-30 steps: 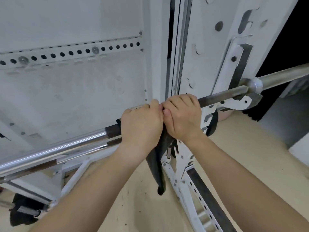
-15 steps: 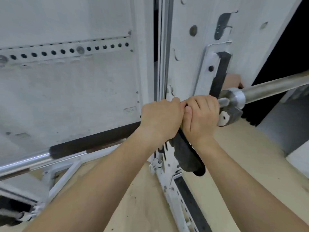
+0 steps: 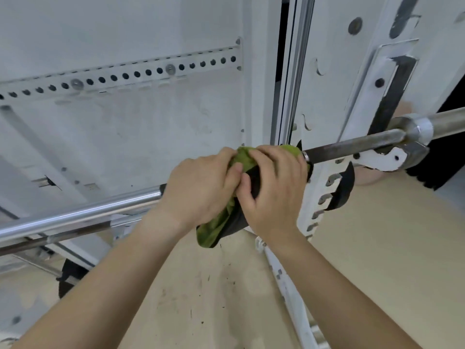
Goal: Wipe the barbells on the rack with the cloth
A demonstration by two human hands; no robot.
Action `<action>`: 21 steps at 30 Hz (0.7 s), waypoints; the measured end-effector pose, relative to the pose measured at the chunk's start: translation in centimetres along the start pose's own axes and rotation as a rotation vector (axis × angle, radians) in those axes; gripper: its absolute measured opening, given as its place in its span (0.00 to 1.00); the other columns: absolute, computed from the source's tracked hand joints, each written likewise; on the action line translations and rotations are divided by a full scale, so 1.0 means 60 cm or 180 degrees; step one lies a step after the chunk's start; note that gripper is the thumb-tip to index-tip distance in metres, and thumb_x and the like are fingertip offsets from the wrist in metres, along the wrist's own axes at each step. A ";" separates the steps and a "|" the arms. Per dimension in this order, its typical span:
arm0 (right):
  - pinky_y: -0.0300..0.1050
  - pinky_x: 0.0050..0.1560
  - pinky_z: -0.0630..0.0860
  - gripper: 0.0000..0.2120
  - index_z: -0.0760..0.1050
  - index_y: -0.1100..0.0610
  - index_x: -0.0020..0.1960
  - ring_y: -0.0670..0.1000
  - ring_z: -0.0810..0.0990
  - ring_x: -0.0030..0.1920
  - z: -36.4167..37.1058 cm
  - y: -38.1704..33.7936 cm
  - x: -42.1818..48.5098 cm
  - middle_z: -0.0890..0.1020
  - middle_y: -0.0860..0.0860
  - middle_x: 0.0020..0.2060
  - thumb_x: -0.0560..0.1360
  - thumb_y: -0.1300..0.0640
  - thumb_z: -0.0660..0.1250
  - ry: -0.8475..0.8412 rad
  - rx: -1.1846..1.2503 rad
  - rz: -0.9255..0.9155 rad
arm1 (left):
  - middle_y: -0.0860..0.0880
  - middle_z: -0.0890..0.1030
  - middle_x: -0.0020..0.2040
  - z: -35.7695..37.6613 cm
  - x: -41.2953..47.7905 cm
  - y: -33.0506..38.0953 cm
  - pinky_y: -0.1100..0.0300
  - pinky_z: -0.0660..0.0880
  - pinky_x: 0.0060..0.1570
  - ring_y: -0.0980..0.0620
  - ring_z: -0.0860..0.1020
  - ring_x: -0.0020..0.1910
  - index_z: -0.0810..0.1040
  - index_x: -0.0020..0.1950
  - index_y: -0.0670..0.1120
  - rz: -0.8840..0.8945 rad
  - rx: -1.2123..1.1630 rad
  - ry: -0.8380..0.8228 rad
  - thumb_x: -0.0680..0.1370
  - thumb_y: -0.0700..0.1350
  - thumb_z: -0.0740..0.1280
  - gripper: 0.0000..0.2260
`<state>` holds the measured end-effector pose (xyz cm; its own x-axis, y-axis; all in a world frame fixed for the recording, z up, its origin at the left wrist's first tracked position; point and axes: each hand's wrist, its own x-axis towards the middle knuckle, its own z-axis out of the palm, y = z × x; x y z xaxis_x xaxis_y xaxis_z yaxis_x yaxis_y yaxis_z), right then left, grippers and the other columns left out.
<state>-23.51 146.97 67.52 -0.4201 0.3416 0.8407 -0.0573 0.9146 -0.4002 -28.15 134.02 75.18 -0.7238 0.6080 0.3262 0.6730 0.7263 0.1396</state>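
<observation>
A steel barbell (image 3: 352,147) lies across the white rack, running from lower left to upper right, its collar (image 3: 415,128) resting in a hook at the right. A green and black cloth (image 3: 221,222) is wrapped round the bar at the middle. My left hand (image 3: 201,187) and my right hand (image 3: 274,182) sit side by side, both curled round the cloth and the bar under it. A loose end of the cloth hangs down below my hands.
A white rack upright (image 3: 337,71) with slots and hooks stands right behind my hands. A second chrome bar (image 3: 75,217) runs just above the barbell at the left. A black strap (image 3: 342,190) hangs from the upright. Beige floor (image 3: 377,248) lies below.
Both hands slid with the cloth along the bar to the right up to the collar, then back to the left. The cloth's green side now shows.
</observation>
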 end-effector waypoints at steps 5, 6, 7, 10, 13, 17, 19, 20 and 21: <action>0.55 0.73 0.70 0.35 0.62 0.46 0.78 0.48 0.69 0.73 -0.019 -0.002 -0.067 0.69 0.48 0.72 0.74 0.44 0.68 0.0250 0.2661 0.3325 | 0.49 0.85 0.56 0.059 -0.005 0.038 0.50 0.79 0.44 0.43 0.84 0.50 0.84 0.55 0.47 0.1048 -0.0155 0.1023 0.76 0.44 0.69 0.09; 0.55 0.69 0.75 0.33 0.63 0.43 0.78 0.48 0.73 0.71 -0.021 -0.010 -0.068 0.73 0.46 0.72 0.75 0.41 0.68 0.0131 0.3591 0.3966 | 0.48 0.86 0.55 0.067 -0.006 0.046 0.50 0.80 0.45 0.44 0.84 0.52 0.85 0.52 0.46 0.1141 -0.0215 0.1188 0.76 0.40 0.69 0.08; 0.52 0.63 0.78 0.31 0.66 0.42 0.76 0.48 0.76 0.69 -0.025 -0.019 -0.065 0.76 0.46 0.71 0.75 0.38 0.68 0.0045 0.4313 0.4412 | 0.49 0.86 0.54 0.073 -0.009 0.053 0.51 0.81 0.46 0.45 0.84 0.54 0.86 0.49 0.46 0.1210 -0.0317 0.1270 0.75 0.39 0.69 0.08; 0.43 0.50 0.78 0.26 0.81 0.48 0.58 0.46 0.84 0.54 -0.034 -0.068 -0.035 0.87 0.47 0.52 0.79 0.31 0.56 -0.0378 0.5002 0.4895 | 0.53 0.86 0.56 0.062 -0.039 0.056 0.54 0.81 0.48 0.52 0.83 0.57 0.86 0.54 0.48 0.1277 -0.0900 0.1122 0.75 0.37 0.67 0.13; 0.47 0.53 0.79 0.33 0.86 0.52 0.50 0.50 0.86 0.52 -0.012 -0.131 -0.009 0.88 0.51 0.49 0.77 0.28 0.53 -0.0510 0.5303 0.5070 | 0.53 0.85 0.57 0.024 -0.069 0.001 0.54 0.78 0.57 0.51 0.82 0.58 0.85 0.55 0.46 0.0909 -0.0986 0.1416 0.71 0.35 0.70 0.15; 0.51 0.58 0.79 0.39 0.84 0.57 0.56 0.56 0.84 0.56 0.016 -0.188 0.003 0.87 0.57 0.54 0.74 0.25 0.56 -0.0106 0.5590 0.5460 | 0.52 0.86 0.52 -0.005 -0.094 -0.092 0.52 0.76 0.55 0.47 0.83 0.52 0.86 0.50 0.47 0.0143 -0.0166 0.1492 0.76 0.41 0.69 0.07; 0.54 0.59 0.79 0.37 0.84 0.58 0.55 0.59 0.84 0.57 0.019 -0.184 0.006 0.87 0.59 0.54 0.74 0.25 0.57 -0.0044 0.5595 0.5502 | 0.52 0.85 0.48 -0.002 -0.100 -0.104 0.50 0.75 0.50 0.46 0.82 0.47 0.83 0.53 0.48 -0.0260 -0.0030 0.1211 0.80 0.46 0.64 0.09; 0.55 0.61 0.78 0.35 0.84 0.58 0.54 0.60 0.84 0.58 0.020 -0.174 0.007 0.87 0.58 0.54 0.76 0.28 0.58 0.0063 0.5563 0.5488 | 0.52 0.85 0.46 0.001 -0.098 -0.101 0.51 0.74 0.46 0.45 0.81 0.44 0.83 0.53 0.49 -0.0452 0.0042 0.1131 0.81 0.48 0.61 0.11; 0.56 0.62 0.78 0.31 0.83 0.58 0.52 0.60 0.83 0.57 0.017 -0.161 0.010 0.87 0.57 0.52 0.77 0.32 0.58 0.0170 0.5438 0.5458 | 0.52 0.85 0.45 0.003 -0.092 -0.095 0.53 0.74 0.42 0.45 0.81 0.42 0.82 0.53 0.50 -0.0606 0.0123 0.1075 0.81 0.50 0.57 0.14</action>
<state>-24.16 138.13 71.52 -0.8585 0.3073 -0.4105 -0.2186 -0.9435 -0.2491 -28.01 126.55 72.40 -0.7401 0.3261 0.5881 0.5206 0.8314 0.1942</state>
